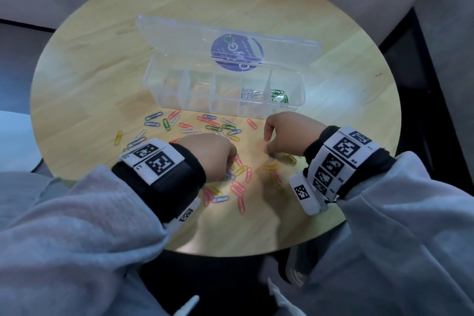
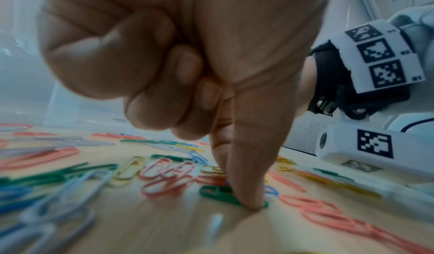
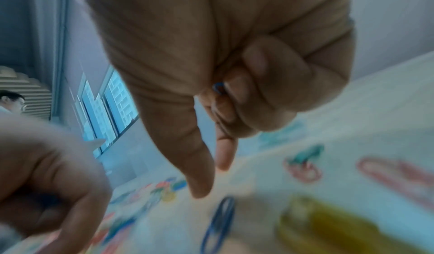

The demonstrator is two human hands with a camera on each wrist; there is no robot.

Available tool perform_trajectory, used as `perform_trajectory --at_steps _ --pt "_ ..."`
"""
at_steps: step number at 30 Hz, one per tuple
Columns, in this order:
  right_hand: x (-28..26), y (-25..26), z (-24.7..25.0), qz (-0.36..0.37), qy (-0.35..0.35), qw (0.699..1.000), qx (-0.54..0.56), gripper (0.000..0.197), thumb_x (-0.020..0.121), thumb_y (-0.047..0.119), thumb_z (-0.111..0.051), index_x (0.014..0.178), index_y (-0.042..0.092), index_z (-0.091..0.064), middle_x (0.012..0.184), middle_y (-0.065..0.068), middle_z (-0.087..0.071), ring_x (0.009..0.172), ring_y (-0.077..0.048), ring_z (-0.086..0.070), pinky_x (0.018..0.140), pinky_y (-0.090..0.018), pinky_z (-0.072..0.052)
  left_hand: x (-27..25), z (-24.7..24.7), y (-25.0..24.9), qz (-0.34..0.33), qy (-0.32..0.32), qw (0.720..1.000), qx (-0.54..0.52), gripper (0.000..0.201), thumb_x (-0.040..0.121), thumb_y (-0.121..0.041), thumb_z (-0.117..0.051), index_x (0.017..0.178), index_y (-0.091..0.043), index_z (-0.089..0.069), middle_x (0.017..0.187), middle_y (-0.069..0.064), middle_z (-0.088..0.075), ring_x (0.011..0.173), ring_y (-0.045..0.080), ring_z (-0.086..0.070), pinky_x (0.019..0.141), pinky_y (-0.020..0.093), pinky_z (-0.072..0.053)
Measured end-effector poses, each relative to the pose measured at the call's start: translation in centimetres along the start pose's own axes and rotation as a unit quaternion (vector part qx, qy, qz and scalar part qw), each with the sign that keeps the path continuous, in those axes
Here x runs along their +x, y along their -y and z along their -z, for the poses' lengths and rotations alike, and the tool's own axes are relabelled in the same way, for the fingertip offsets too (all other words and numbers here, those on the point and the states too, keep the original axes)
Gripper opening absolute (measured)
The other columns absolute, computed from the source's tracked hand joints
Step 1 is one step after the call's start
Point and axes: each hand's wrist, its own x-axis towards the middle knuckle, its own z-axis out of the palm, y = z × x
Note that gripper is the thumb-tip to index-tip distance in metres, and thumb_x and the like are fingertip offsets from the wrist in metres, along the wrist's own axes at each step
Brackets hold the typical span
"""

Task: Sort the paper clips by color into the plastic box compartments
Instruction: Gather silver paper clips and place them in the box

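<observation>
Both hands curled over clips.

Head view: you look down from above onto the round table, both wrists in the lower half.
Left wrist view: sits low and very close behind your left hand, facing across the table top.
Right wrist view: close behind your right hand, blurred.
Shared: all three catch the scattered paper clips; each wrist view also shows the other hand.
</observation>
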Motion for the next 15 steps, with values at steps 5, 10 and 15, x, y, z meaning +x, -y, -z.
perform_trajectory --at_steps 5,10,15 --pt "-0.5 -1.7 1.0 -0.003 -0.011 1.000 -0.004 0.015 0.079 0.018 -0.067 0.087 0.023 -0.056 0.069 0.006 -0.050 0.065 -0.019 -0.057 0.053 -0.023 -0.040 0.0 0.1 0.7 -0.007 0.024 0.999 -0.039 0.009 0.083 -0.020 -0.062 0.079 -0.025 -0.056 0.068 -0.010 -0.046 0.071 0.012 -0.047 0.049 0.020 -0.028" --pt "-0.4 -1.3 0.2 0.009 0.011 1.000 -0.005 0.014 0.078 0.017 -0.066 0.087 0.023 -0.057 0.067 0.007 -0.049 0.055 -0.010 -0.049 0.050 -0.024 -0.036 -0.1 0.1 1.2 -0.008 0.026 0.998 -0.062 0.009 0.081 -0.020 -0.064 0.077 -0.025 -0.057 0.066 -0.011 -0.049 0.061 0.004 -0.043 0.049 0.019 -0.029" --pt "-0.4 -0.8 -0.1 -0.013 0.026 0.999 -0.020 0.029 0.082 0.034 -0.066 0.089 0.006 -0.068 0.081 -0.001 -0.064 0.074 -0.016 -0.059 0.065 -0.026 -0.048 -0.2 -0.1 1.1 -0.004 0.027 0.998 -0.064 0.011 0.080 -0.018 -0.063 0.075 -0.024 -0.057 0.068 -0.010 -0.051 0.071 0.012 -0.050 0.051 0.020 -0.033"
